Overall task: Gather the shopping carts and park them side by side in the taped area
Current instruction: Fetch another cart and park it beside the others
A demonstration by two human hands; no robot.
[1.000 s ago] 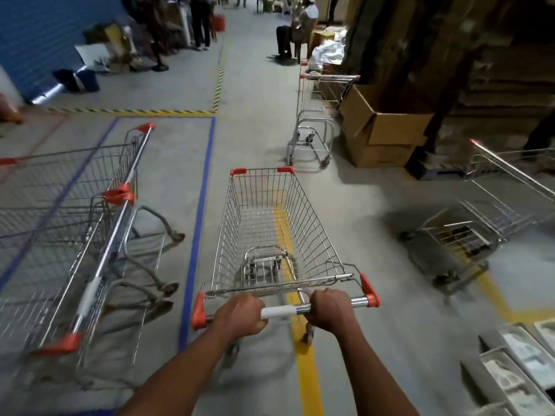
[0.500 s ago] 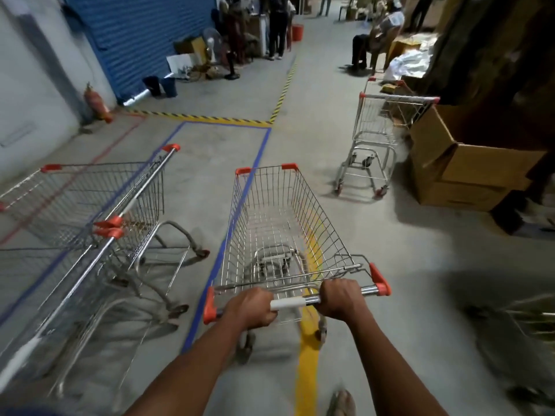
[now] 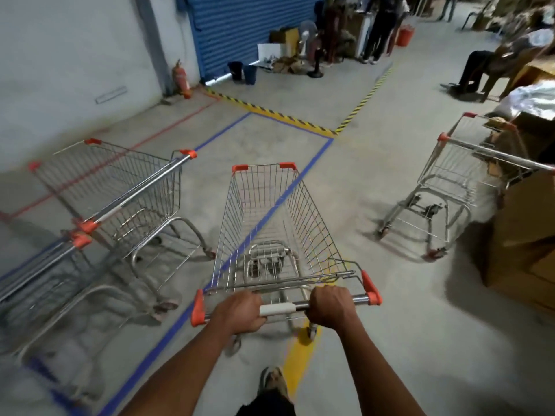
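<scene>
A wire shopping cart (image 3: 279, 223) with orange corner caps stands right in front of me, straddling the blue tape line (image 3: 270, 205) of the marked area. My left hand (image 3: 240, 312) and my right hand (image 3: 330, 307) both grip its handle bar, one either side of the white sleeve. Inside the taped area on the left stands a second cart (image 3: 120, 190), and a third cart (image 3: 39, 274) sits blurred at the near left. Off to the right, outside the tape, a fourth cart (image 3: 450, 187) stands beside the boxes.
Cardboard boxes (image 3: 525, 235) line the right side. A yellow floor stripe (image 3: 300, 352) runs under my feet, and black-yellow hazard tape (image 3: 270, 111) marks the far edge. A fire extinguisher (image 3: 180, 78) leans by the blue shutter (image 3: 249, 28). People stand and sit at the back.
The cart I push has swung left toward the blue tape, and its front now crosses the line. The view has turned left, so the parked carts and the wall show more.
</scene>
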